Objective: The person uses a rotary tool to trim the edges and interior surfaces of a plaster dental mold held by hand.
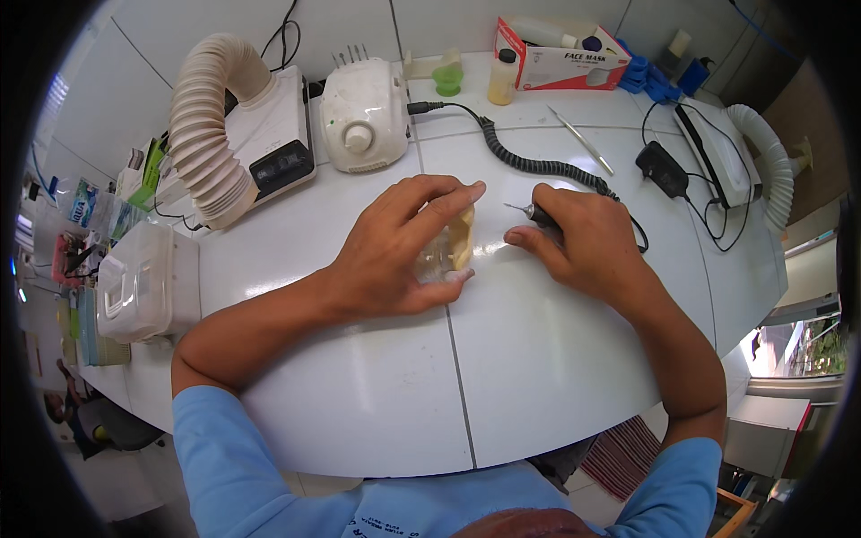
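Over the middle of the white table, my left hand point(390, 238) is closed around a pale yellow piece that looks like a dental cast point(461, 244). A clear, see-through part point(432, 260) shows beside the cast, between thumb and fingers; my hand hides much of both. To the right, my right hand point(592, 238) grips a dark rotary handpiece point(543, 216). Its thin metal bur points left at the cast, with a gap between them. A black coiled cord point(538, 165) runs from behind that hand to a white control box with a knob point(363, 117).
A dust extractor with a ribbed hose point(211, 125) stands at the back left, above a clear-lidded container point(148, 282). Farther back are a green cup point(447, 79), a small bottle point(503, 77) and a face-mask box point(574, 65). A pen-like tool point(581, 141) and a black adapter point(662, 169) lie right.
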